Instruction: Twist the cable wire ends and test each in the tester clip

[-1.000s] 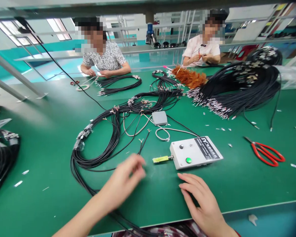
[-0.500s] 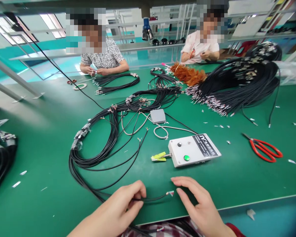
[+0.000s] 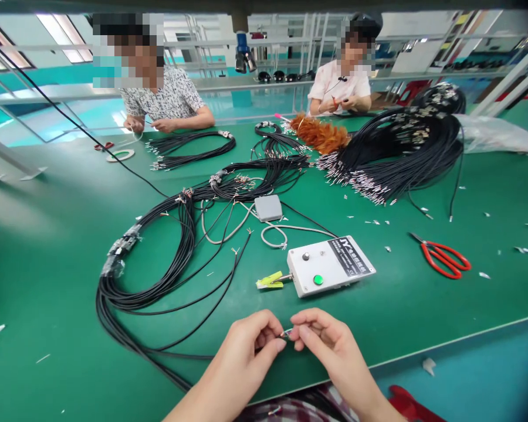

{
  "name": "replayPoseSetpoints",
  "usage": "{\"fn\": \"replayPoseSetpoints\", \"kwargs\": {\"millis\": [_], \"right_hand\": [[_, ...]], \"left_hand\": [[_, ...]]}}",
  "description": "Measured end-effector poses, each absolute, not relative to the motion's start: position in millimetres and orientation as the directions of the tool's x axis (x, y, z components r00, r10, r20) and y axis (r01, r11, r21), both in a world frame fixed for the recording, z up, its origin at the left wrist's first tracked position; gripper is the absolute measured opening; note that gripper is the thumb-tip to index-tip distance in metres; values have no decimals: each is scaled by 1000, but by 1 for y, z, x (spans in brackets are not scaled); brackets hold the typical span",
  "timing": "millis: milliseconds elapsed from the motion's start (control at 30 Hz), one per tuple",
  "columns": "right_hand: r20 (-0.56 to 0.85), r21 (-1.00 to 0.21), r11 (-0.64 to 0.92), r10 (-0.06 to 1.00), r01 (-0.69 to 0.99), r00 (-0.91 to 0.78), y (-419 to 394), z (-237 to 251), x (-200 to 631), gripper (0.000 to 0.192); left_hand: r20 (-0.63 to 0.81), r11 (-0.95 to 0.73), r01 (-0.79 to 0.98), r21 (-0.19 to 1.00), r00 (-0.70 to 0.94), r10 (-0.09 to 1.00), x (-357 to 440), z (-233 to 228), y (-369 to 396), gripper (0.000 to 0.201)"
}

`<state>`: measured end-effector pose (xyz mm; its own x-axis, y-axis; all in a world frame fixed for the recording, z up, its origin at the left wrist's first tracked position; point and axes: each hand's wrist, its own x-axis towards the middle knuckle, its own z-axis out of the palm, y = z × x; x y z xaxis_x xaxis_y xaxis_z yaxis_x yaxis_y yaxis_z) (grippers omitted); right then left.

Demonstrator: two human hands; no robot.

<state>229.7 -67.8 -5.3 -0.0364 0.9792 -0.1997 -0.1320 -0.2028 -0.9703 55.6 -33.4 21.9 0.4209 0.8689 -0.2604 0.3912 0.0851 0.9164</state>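
Observation:
My left hand [image 3: 246, 351] pinches the end of a thin black wire [image 3: 189, 325] just above the green table's near edge. My right hand [image 3: 330, 346] meets it fingertip to fingertip and pinches the small metal terminal [image 3: 286, 333] at the wire's tip. The wire trails left to a large looped bundle of black cables [image 3: 158, 264]. Just beyond my hands sits a white tester box [image 3: 330, 265] with a green button and a yellow-green clip [image 3: 269, 281] on its left side.
Red-handled scissors [image 3: 444, 258] lie at the right. A grey pedal [image 3: 268, 207] sits mid-table. A big heap of black cables [image 3: 405, 146] and an orange feather duster [image 3: 321, 133] lie further back. Two people work with wires at the table's far side.
My left hand picked up a wire and drew it toward me. My right hand lifted off the table and closed on the wire's terminal, so both hands now meet.

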Motion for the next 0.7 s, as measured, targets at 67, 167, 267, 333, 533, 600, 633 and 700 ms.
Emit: {"fn": "replayPoseSetpoints", "kwargs": {"millis": [67, 167, 267, 333, 533, 600, 633, 700], "right_hand": [[-207, -969, -211, 977, -132, -44, -67, -5, 229, 30], [-159, -983, -162, 986, -82, -47, -65, -5, 223, 25], [-84, -995, -85, 996, -59, -22, -64, -5, 215, 18], [-77, -994, -76, 997, -76, 5, -62, -5, 210, 17], [-202, -929, -203, 979, -308, -38, -55, -5, 200, 23], [-265, -879, -270, 962, -392, -70, -54, -5, 197, 25], [-296, -851, -305, 951, -427, -89, -53, -5, 195, 26], [-355, -792, -376, 925, -481, -139, -53, -5, 192, 28]], "left_hand": [[-299, 177, 333, 926, 363, 883, 57, 18, -33, 9], [-353, 284, 250, 926, 304, 885, 59, 16, -33, 12], [-364, 313, 209, 926, 279, 889, 60, 16, -35, 14], [-366, 323, 191, 927, 275, 889, 60, 16, -35, 15], [-383, 382, 59, 922, 263, 885, 58, 23, -32, 25], [-382, 394, 7, 919, 267, 885, 58, 25, -32, 27], [-376, 394, -22, 919, 257, 890, 58, 26, -32, 27], [-357, 383, -86, 920, 220, 908, 57, 26, -33, 28]]}}
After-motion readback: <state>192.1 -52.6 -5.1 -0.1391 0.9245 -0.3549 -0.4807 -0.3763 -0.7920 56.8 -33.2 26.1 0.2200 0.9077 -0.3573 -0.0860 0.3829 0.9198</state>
